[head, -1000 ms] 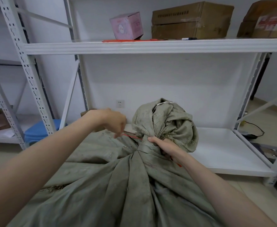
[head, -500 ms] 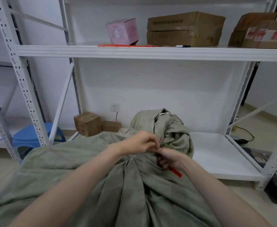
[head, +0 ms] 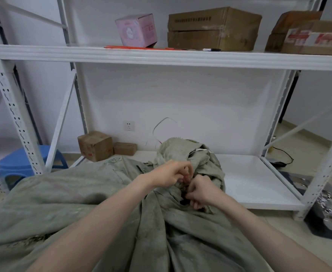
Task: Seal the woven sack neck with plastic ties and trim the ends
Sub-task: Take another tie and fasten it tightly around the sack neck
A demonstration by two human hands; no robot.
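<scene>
A big grey-green woven sack (head: pixel 106 197) lies in front of me, its bunched neck (head: pixel 204 163) resting on the low white shelf. My left hand (head: pixel 171 174) has curled fingers that pinch the plastic tie at the neck. Just to its right, my right hand (head: pixel 200 191) is curled tight and grips the tie against the gathered cloth. Most of the tie is hidden by my fingers. A thin blurred tail of the tie (head: pixel 153 130) loops up above the sack top.
The white rack's upper shelf (head: pixel 161 57) holds spare red ties (head: pixel 137 48), a black marker (head: pixel 211 49), a pink box (head: pixel 136 30) and cardboard boxes (head: pixel 212 30). Two small cartons (head: pixel 95 145) and a blue stool (head: pixel 19 161) stand at the left.
My left hand came in from the left to the neck and met my right hand. The red tie end under my right hand is gone from sight, and a tail now loops above the sack.
</scene>
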